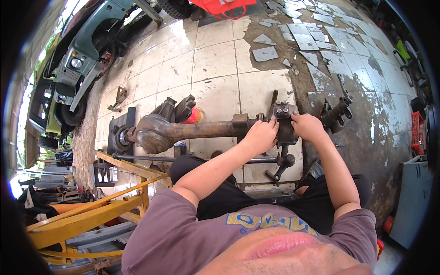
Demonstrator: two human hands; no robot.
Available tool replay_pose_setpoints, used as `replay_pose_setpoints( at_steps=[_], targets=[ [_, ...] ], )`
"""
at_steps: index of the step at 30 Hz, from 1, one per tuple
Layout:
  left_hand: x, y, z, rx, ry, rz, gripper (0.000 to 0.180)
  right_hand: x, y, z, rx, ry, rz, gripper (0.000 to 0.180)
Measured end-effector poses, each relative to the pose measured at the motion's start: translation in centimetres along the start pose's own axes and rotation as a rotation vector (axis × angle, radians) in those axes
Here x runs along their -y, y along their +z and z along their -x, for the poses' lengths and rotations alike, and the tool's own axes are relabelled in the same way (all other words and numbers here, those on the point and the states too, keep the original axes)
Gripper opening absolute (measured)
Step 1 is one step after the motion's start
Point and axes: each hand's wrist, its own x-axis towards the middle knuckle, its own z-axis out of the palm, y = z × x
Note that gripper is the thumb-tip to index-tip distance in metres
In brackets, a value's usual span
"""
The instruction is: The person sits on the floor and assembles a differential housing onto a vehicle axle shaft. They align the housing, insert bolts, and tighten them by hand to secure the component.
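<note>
A rusty brown vehicle axle (201, 129) lies across the tiled floor in front of me, with a bulging round housing (153, 135) at its left part. At its right end sits a dark steering knuckle (285, 120) with bolts on top. My left hand (262, 134) grips the knuckle's left side where it meets the axle tube. My right hand (306, 126) holds the knuckle's right side. A thin dark rod (192, 159) runs under the axle, ending in a joint (286, 161) below my hands.
A yellow steel frame (91, 215) stands at my lower left. A green vehicle (78, 55) is parked at the upper left. Broken tile pieces (302, 41) litter the upper right floor. A dark metal part (337, 112) lies right of the knuckle. A grey bin (415, 197) stands at the right.
</note>
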Motion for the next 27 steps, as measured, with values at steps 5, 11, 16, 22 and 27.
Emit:
replay_pose_setpoints(
  at_steps=[5, 11, 16, 22, 27],
  targets=[
    [-0.3, -0.1, -0.6, -0.013, 0.020, 0.001, 0.068, -2.5, 4.1, -1.4, -0.218, 0.001, -0.163, 0.044],
    [0.1, 0.3, -0.3, -0.039, 0.024, -0.009, 0.068, -1.7, 3.4, -0.7, -0.212, 0.014, -0.155, 0.044],
    [0.0, -0.2, -0.3, -0.019, 0.018, -0.014, 0.066, -1.4, 3.3, -0.7, -0.247, 0.012, -0.187, 0.043],
    [0.1, 0.1, -0.3, -0.037, 0.021, -0.013, 0.067, -2.1, 2.4, -0.9, -0.166, 0.002, -0.227, 0.045],
    [0.1, -0.2, -0.2, 0.001, -0.001, 0.001, 0.067, -1.2, 1.4, -0.8, -0.094, 0.012, -0.189, 0.042]
  ],
)
